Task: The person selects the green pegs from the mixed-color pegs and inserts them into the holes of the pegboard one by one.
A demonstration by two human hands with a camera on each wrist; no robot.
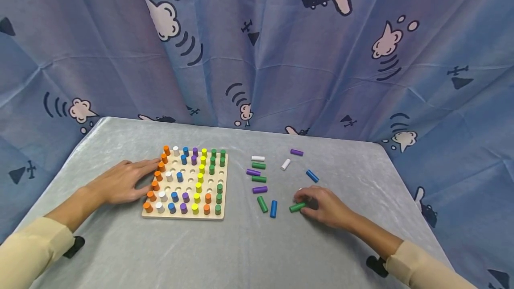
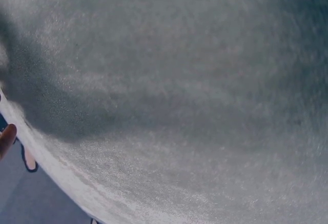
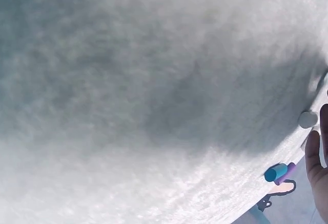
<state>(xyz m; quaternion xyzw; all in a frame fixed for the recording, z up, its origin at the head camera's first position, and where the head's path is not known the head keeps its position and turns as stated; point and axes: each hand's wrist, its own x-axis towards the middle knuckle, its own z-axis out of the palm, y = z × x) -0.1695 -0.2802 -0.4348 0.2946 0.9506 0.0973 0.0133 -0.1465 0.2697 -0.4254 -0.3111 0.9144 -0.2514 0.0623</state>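
Note:
A wooden pegboard (image 1: 182, 216) stands on the left side of the table, with orange, white, blue, purple, yellow and green pegs upright in its holes. My left hand (image 1: 122, 183) rests at the board's left edge, fingers extended beside the orange pegs (image 1: 158, 175). To the right, my right hand (image 1: 327, 206) has its fingers bent and pinches a green peg (image 1: 296, 208) at its right end between thumb and finger. In the right wrist view, a white peg (image 3: 308, 119) lies close to the fingertips; the head view shows only a sliver there.
Loose pegs lie between board and right hand: a white peg (image 1: 258, 158), a purple peg (image 1: 259, 189), a blue peg (image 1: 273, 208) and several others. Farther back are another blue peg (image 1: 312, 175) and purple peg (image 1: 296, 152). A patterned curtain (image 1: 257, 57) hangs behind the table.

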